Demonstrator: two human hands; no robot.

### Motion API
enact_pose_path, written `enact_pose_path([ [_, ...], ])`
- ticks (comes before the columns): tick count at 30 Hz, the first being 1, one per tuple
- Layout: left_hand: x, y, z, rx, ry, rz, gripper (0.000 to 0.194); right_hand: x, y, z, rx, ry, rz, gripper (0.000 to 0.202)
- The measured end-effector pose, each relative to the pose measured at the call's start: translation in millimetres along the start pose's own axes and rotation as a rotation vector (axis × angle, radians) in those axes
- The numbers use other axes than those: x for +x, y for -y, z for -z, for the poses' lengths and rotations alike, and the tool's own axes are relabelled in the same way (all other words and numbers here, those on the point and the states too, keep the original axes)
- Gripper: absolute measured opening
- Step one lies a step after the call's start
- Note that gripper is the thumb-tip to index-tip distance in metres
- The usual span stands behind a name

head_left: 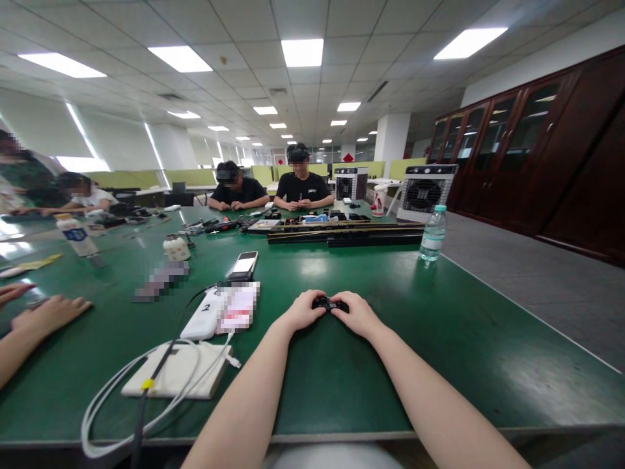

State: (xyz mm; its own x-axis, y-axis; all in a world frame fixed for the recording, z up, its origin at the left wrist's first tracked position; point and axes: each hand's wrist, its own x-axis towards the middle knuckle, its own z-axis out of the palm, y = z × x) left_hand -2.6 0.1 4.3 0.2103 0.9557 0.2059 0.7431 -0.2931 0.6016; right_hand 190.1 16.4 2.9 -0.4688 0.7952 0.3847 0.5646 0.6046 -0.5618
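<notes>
A small black object [329, 303] is held between my two hands, low over the green table [303, 365]; its exact kind is too small to make out. My left hand [306, 310] closes on its left end, the thumb along the near side. On its right end are the closed fingers of my right hand [357, 314]. Left of my hands lie a pink-screened phone [238, 309], a white power bank [204, 315] marked 2, and another phone [245, 263] farther back.
A white box [178, 371] with looped white cable sits front left. Long black bars [349, 234] and a water bottle [433, 234] stand beyond my hands. Another person's hand [51, 314] rests at far left; two people [303, 189] sit opposite. A white jar [176, 247] is back left.
</notes>
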Motion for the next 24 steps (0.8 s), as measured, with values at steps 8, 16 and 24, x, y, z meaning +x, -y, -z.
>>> enact_pose_path([
  [8, 2, 3, -1.8, -0.032, -0.017, -0.001, 0.044, 1, 1, 0, -0.02, 0.004, 0.006, 0.019],
  [16, 2, 1, -1.9, -0.011, -0.021, 0.0, 0.041, 3, -4, -3, 0.012, -0.01, 0.01, 0.018],
  [24, 1, 0, -0.6, -0.03, -0.018, 0.011, 0.04, 6, -10, -3, 0.216, -0.12, -0.085, 0.02],
])
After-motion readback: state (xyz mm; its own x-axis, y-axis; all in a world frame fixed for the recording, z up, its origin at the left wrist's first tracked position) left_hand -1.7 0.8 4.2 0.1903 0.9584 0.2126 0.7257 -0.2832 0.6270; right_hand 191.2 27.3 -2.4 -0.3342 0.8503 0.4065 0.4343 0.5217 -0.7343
